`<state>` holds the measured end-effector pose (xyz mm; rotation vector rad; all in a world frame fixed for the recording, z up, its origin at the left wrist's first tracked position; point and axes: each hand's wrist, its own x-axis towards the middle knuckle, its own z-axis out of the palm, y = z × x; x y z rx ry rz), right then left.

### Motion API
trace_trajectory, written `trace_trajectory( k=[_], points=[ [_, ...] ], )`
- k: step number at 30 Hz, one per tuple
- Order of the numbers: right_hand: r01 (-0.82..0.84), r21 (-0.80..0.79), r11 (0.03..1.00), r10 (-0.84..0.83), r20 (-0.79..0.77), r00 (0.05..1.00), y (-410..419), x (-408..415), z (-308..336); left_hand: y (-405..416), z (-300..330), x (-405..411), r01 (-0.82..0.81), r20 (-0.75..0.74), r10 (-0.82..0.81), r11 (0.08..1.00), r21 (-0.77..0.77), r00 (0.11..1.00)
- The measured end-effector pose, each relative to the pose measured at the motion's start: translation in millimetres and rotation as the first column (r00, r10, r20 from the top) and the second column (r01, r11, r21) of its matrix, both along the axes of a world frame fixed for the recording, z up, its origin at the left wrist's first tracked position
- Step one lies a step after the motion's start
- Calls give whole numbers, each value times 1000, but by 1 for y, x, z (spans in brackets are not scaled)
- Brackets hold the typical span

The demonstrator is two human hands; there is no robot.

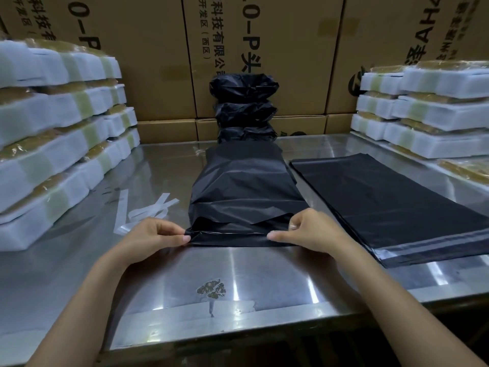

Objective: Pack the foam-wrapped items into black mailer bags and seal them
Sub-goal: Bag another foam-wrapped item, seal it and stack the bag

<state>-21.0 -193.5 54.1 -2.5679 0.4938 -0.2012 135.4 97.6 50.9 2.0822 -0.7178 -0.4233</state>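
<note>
Hands at work on the steel table point(264, 282): a filled mailer bag point(244, 192), glossy black crinkled plastic, lies lengthwise at the middle. Left hand point(156, 238) pinches the near flap's left corner, right hand point(307, 230) pinches its right corner. Flat empty bags point(391, 202) lie just right of it, sealed black parcels point(244, 107) stacked beyond, white foam-wrapped blocks point(58, 144) piled left.

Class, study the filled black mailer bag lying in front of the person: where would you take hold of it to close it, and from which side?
Take the filled mailer bag at the two corners of its open near flap, from the near table edge. The mouth faces the person, as the left hand and right hand show.
</note>
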Motion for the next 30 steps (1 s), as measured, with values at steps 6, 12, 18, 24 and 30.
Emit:
trace_trajectory(
  k=[6, 12, 18, 24, 30],
  points=[
    [25, 772, 636, -304, 220, 927, -17, -7, 0, 0, -2, 1, 1, 1, -1, 1000, -7, 1000],
    [-280, 957, 79, -617, 268, 740, -42, -20, -7, 0, -3, 3, 3, 26, -3, 1000, 5, 1000],
    [-522, 767, -372, -611, 221, 760, -62, -43, -8, -1, -5, 3, -6, 48, 7, 1000, -11, 999],
    [-677, 466, -569, -696, 165, 698, -67, -56, -7, -2, -3, -1, 0, 126, 11, 996, -89, 992],
    [-563, 692, -452, -606, 224, 763, -37, -40, 4, -4, 9, -9, -50, 265, 173, 909, -414, 949]
  ],
)
